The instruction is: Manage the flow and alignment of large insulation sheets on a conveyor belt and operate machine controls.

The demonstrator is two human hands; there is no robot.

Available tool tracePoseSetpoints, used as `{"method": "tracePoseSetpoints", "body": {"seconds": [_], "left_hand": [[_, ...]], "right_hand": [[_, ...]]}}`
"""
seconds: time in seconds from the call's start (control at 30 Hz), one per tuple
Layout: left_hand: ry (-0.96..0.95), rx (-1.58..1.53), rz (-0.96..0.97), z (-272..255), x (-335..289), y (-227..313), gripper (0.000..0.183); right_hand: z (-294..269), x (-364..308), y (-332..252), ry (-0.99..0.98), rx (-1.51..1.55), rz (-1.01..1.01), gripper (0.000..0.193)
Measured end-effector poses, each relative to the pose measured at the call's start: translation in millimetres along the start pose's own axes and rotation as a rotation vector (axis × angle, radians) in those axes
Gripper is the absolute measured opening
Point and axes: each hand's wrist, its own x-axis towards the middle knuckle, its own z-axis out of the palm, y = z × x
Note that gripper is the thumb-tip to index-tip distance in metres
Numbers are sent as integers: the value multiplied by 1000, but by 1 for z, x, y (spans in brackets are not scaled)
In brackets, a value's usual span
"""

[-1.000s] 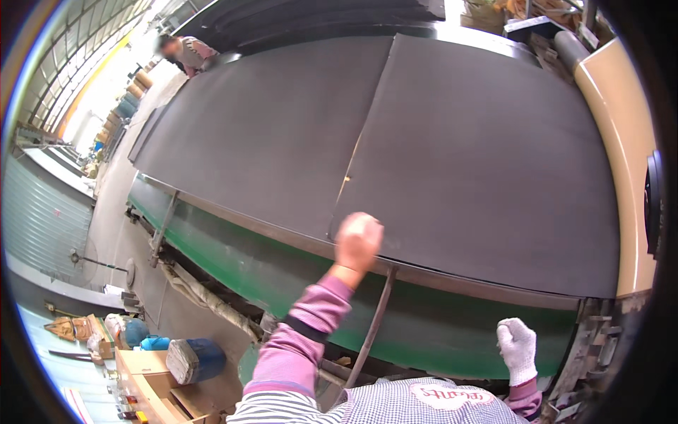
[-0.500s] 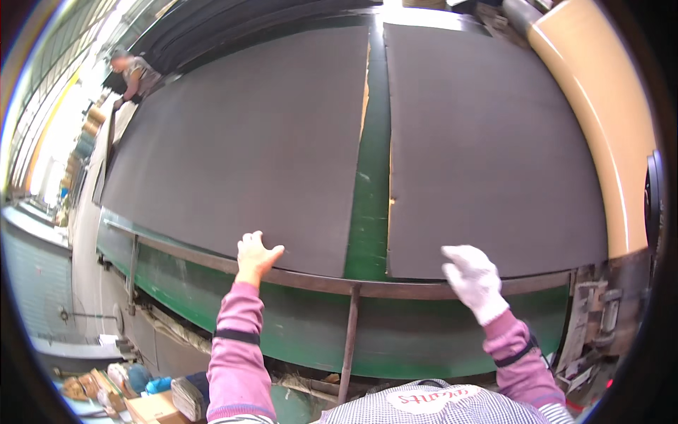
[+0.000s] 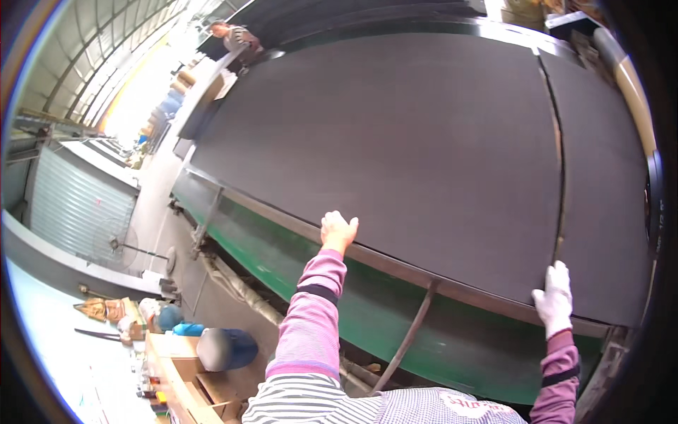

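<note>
A large dark grey sheet lies flat on the machine bed. A second dark sheet lies to its right, with a narrow gap between them. My left hand, bare, rests at the near edge of the larger sheet, thumb spread from the fingers. My right hand, in a white glove, is at the near end of the gap, fingers stretched out and thumb apart. It is at the sheets' near edges; whether it touches both cannot be made out.
A metal rail runs along the bed's near side, above a green belt. A large tan roll stands at the far right. Another person is at the far left end. A blue drum and a cardboard box stand at lower left.
The wide gap showing green between the sheets has narrowed to a thin line, the larger sheet now close to the other. My view has turned left. My right hand has reached the gap.
</note>
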Motion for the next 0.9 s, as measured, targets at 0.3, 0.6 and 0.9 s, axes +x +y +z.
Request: {"method": "tracePoseSetpoints", "body": {"seconds": [0.3,0.6,0.9], "left_hand": [[-138,-174,559,3,-70,20,45],[-728,-28,725,-73,-54,79,47],[-587,117,981,-70,-142,218,55]], "right_hand": [[-4,-10,122,107,-99,-106,63],[-92,-29,151,218,136,561,47],[-94,-117,97,565,67,211,27]]}}
